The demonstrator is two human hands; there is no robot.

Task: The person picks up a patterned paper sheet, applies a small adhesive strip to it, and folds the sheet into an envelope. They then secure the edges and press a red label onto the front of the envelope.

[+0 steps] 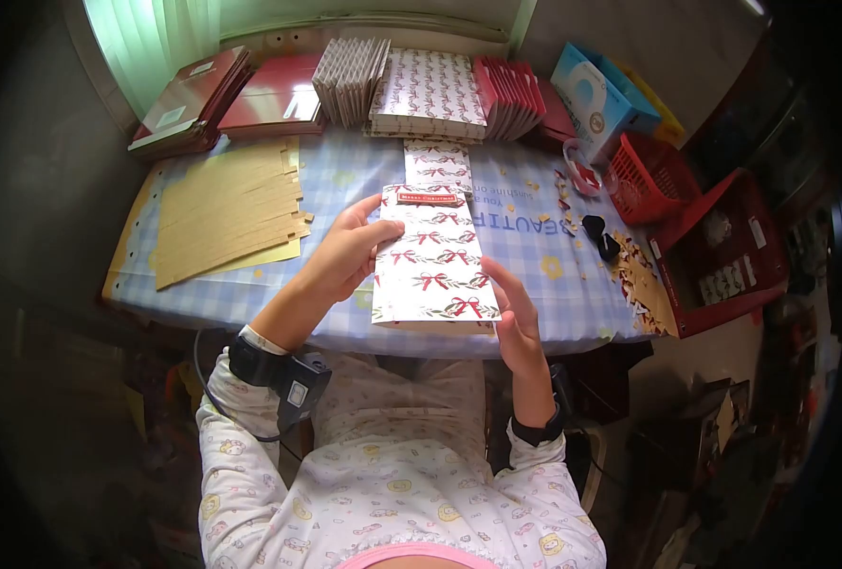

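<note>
A white Christmas card, or a similar flat folded paper piece, is printed with red bows and green garlands. Near its top sits a small red "Merry Christmas" label. My left hand pinches its left edge, thumb on the front and the other fingers behind. At the lower right edge, my right hand holds the side lightly, its fingertips against the border. Just beyond the card, another paper piece with the same print lies on the tablecloth, partly covered.
A blue checked tablecloth covers the table. Brown paper strips lie left. Along the back stand dark red stacks, patterned stacks and red folded pieces. Right are a blue box, red basket, small scraps and red box.
</note>
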